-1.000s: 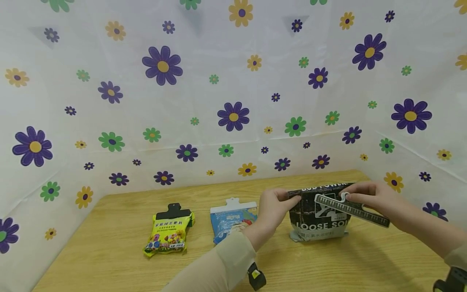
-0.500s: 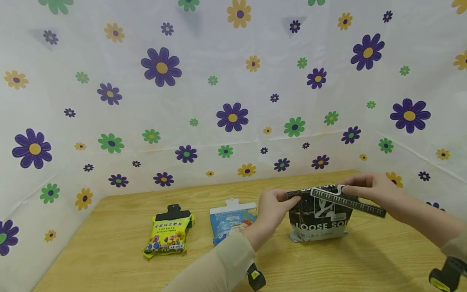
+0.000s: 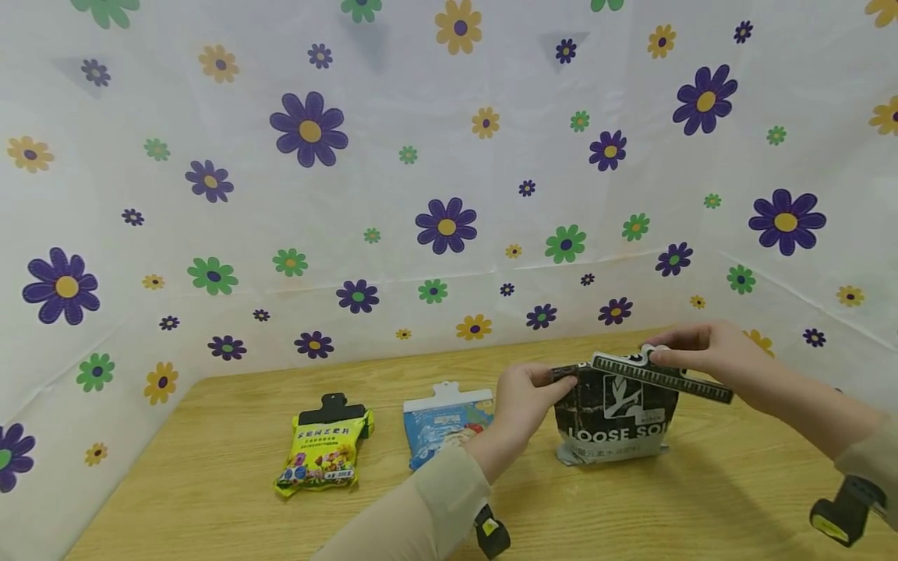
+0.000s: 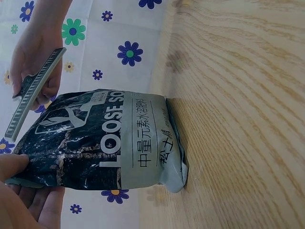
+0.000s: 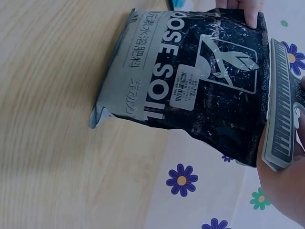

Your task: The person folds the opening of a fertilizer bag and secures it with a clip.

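Note:
A black-and-pale fertilizer bag [image 3: 617, 413] printed LOOSE SOIL stands upright on the table. My left hand [image 3: 522, 409] pinches its top left corner between thumb and fingers. My right hand [image 3: 719, 358] holds a wide black clip [image 3: 662, 378] with a piano-key pattern by its handles, tilted down to the right in front of the bag's top edge. In the right wrist view the clip [image 5: 279, 105] lies along the top edge; whether its jaws straddle the bag, I cannot tell. My right fingertips are partly hidden behind the clip's handle.
To the left lie a yellow bag [image 3: 326, 452] with a black clip [image 3: 333, 409] on its top and a blue bag [image 3: 438, 428] with a white clip [image 3: 447, 397]. A flower-printed sheet [image 3: 393, 187] rises behind the wooden table [image 3: 210, 467].
My right hand has raised the piano-key clip and moved it left, from the front of the bag to its top edge. My left hand keeps its pinch on the corner.

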Demonstrator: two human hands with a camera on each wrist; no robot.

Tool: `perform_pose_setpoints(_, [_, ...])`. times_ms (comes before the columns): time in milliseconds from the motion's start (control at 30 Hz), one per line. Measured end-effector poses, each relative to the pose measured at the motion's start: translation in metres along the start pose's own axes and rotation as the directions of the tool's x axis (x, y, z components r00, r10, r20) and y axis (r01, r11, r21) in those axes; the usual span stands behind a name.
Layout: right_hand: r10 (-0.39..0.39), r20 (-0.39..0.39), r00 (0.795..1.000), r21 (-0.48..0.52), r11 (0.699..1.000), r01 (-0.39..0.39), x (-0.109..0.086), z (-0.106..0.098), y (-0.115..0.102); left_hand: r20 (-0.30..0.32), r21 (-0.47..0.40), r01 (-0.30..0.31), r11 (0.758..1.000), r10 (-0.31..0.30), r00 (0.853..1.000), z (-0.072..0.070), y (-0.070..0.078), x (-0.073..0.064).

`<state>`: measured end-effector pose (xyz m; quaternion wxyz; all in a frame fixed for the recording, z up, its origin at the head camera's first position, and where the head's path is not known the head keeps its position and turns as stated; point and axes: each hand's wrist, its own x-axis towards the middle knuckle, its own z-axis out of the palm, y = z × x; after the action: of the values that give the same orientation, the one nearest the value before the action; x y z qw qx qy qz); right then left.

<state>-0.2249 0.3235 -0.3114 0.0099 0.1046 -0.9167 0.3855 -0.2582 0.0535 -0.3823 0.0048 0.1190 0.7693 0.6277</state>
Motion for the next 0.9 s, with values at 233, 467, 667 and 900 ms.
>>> perform_pose_setpoints(233, [-0.031,0.013,0.999,-0.001,1.0,0.031,0.01,0.002,-0.005,0.001,-0.008,0.015,1.0,-0.015,1.0,0.001,0.0,0.0])
perform_pose_setpoints(467, [-0.07,0.033,0.997,0.051,0.996,0.068,0.017,-0.001,-0.01,-0.001,-0.004,0.025,1.0,-0.025,1.0,0.001,0.001,0.001])
perform_pose_setpoints(667, [-0.09,0.018,0.996,0.04,0.995,0.089,0.02,-0.002,-0.011,0.0,0.004,0.004,1.0,-0.004,1.0,0.0,0.001,0.001])
perform_pose_setpoints(900, [-0.111,0.014,0.994,-0.024,0.993,0.111,0.023,-0.003,-0.014,0.001,0.004,0.005,1.0,-0.005,1.0,0.001,-0.001,0.002])
